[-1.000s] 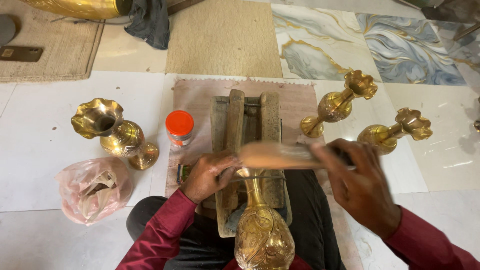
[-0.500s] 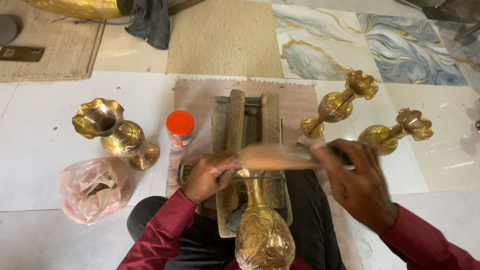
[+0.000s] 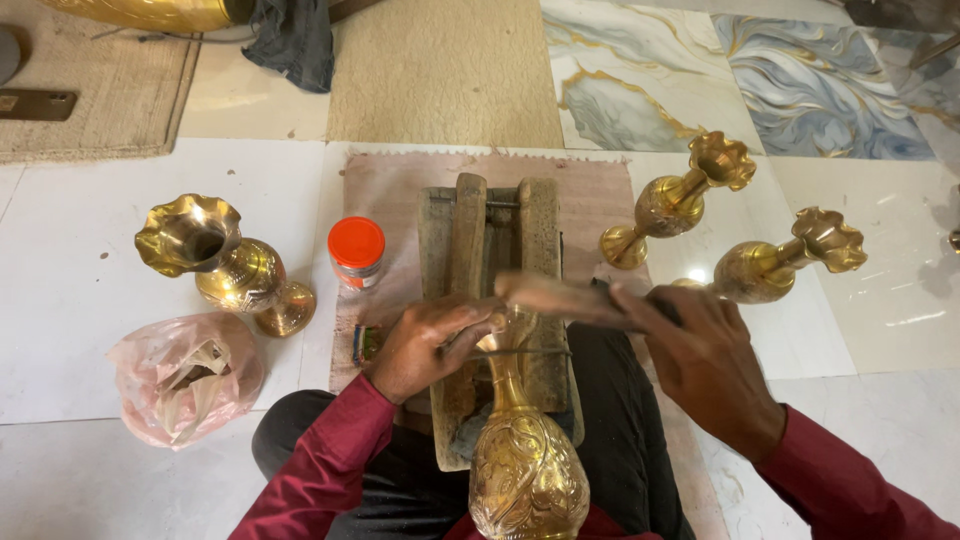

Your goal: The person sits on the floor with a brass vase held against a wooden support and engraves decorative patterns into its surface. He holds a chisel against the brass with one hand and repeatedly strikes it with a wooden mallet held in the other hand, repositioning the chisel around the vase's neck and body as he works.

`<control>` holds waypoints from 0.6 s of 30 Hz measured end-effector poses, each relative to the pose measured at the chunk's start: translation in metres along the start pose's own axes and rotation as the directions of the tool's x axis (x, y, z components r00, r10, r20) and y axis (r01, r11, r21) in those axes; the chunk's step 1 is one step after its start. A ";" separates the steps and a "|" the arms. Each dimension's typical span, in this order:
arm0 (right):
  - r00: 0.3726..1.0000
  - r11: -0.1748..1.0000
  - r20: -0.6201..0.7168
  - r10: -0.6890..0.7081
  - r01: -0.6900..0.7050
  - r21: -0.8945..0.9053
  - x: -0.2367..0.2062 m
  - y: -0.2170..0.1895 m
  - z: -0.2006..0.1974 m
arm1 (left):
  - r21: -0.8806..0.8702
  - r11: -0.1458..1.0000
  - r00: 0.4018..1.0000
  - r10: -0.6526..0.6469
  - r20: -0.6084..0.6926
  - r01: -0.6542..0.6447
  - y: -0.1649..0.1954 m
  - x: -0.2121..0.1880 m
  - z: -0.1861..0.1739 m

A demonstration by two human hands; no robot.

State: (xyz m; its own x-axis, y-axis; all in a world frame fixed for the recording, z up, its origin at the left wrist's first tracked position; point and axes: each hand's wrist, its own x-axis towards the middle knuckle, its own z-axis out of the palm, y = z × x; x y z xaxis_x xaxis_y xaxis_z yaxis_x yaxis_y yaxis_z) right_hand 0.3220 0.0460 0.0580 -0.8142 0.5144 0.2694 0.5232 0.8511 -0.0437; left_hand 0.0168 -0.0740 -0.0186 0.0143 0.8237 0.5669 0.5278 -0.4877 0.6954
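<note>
The left hand (image 3: 425, 340) is closed around the narrow neck of an engraved brass vase (image 3: 525, 470) that lies lengthwise on a wooden block (image 3: 470, 240) at 6 o'clock in the view, while the right hand (image 3: 705, 365) is clamped on the handle of a blurred wooden mallet (image 3: 560, 295) held across the neck. An orange-lidded jar (image 3: 356, 250) stands on the pink mat (image 3: 600, 200) just at 10 o'clock of the left hand. Farther out on the floor, a fluted brass vase (image 3: 225, 265) lies at 9 o'clock above a pink plastic bag (image 3: 185, 375), and two slim brass vases (image 3: 675, 200) (image 3: 785, 260) lie at 2 o'clock.
</note>
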 end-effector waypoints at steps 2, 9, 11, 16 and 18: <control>0.998 1.000 0.062 0.023 -0.022 -0.014 -0.002 0.002 0.007 | -0.005 0.999 0.999 0.037 0.012 -0.037 0.000 0.006 -0.001; 0.997 0.998 -0.073 0.038 -0.042 -0.051 -0.008 0.008 0.002 | 0.032 0.999 0.989 0.001 0.150 -0.006 0.004 0.015 -0.010; 0.983 0.988 -0.166 0.074 -0.050 0.148 -0.009 0.009 -0.006 | -0.006 0.999 0.990 0.043 0.131 -0.043 0.004 0.016 -0.009; 0.932 0.970 -0.301 -0.203 0.151 -0.189 -0.006 0.004 -0.013 | 0.011 0.999 0.985 -0.032 0.169 0.030 0.003 0.015 -0.008; 0.934 0.978 -0.356 -0.029 0.100 0.184 -0.008 -0.001 -0.014 | -0.004 1.000 0.986 -0.020 0.168 0.021 0.001 0.016 -0.009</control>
State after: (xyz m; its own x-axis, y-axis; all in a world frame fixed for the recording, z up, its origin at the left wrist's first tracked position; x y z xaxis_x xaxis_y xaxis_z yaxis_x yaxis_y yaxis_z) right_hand 0.3317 0.0396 0.0693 -0.6862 0.4183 0.5951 0.3836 0.9032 -0.1926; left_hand 0.0099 -0.0641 -0.0046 0.1466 0.8700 0.4708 0.5242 -0.4719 0.7089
